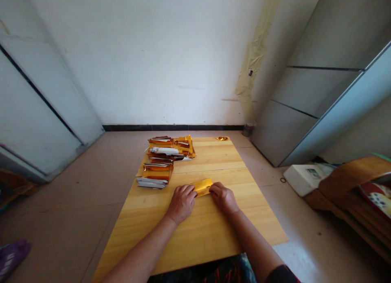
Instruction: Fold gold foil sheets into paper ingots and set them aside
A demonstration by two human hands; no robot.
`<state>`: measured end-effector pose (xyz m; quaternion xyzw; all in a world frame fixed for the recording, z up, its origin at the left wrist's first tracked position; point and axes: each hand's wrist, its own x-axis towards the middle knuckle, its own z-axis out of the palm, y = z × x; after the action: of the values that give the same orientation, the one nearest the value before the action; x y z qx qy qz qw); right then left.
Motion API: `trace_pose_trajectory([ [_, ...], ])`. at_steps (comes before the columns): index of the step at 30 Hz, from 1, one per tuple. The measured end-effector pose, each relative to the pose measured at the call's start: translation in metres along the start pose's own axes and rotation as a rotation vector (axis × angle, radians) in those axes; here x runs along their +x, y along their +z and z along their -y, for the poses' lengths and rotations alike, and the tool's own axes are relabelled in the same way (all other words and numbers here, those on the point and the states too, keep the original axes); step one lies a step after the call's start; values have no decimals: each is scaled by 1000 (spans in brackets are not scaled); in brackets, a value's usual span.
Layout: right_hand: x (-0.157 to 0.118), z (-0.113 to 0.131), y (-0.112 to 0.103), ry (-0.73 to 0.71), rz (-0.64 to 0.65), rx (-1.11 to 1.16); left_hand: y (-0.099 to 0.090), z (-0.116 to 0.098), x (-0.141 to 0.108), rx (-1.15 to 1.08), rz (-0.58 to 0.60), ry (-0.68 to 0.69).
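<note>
Gold foil strip [203, 187], folded flat, gripped between left hand [181, 203] and right hand [224, 198].

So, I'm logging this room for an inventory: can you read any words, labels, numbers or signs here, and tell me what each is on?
White box-shaped plastic device: small greenish panel, too small to read.
Beige tape strip on the wall: small dark tag, too blurred to read.
Gold foil piece on the wooden board: no lettering visible.
Nothing else is legible.
</note>
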<state>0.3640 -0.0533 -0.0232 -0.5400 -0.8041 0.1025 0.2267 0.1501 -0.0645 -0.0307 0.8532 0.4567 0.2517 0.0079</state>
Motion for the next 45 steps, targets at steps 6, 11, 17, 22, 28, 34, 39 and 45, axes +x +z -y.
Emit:
trace_pose_trajectory([
  [6,8,-16,-5,-52,117,27,-5,-3,-1,-14,10,-12],
  [11,9,-13,-9,-38,180,-62,-8,-6,0,22,2,-6],
  [17,5,-2,-13,-3,209,-35,-2,-3,1,49,19,55],
  [22,9,-7,-12,-12,212,38,5,1,3,5,22,60],
  [28,14,-16,-9,-28,161,159,7,1,8,-45,-5,-30],
  [34,14,-12,-10,128,136,151,9,2,15,-98,-15,-131],
  [39,19,-2,-8,272,106,61,12,0,20,-92,15,-233],
  [45,21,12,-3,426,69,-88,15,-1,22,-109,33,-332],
])
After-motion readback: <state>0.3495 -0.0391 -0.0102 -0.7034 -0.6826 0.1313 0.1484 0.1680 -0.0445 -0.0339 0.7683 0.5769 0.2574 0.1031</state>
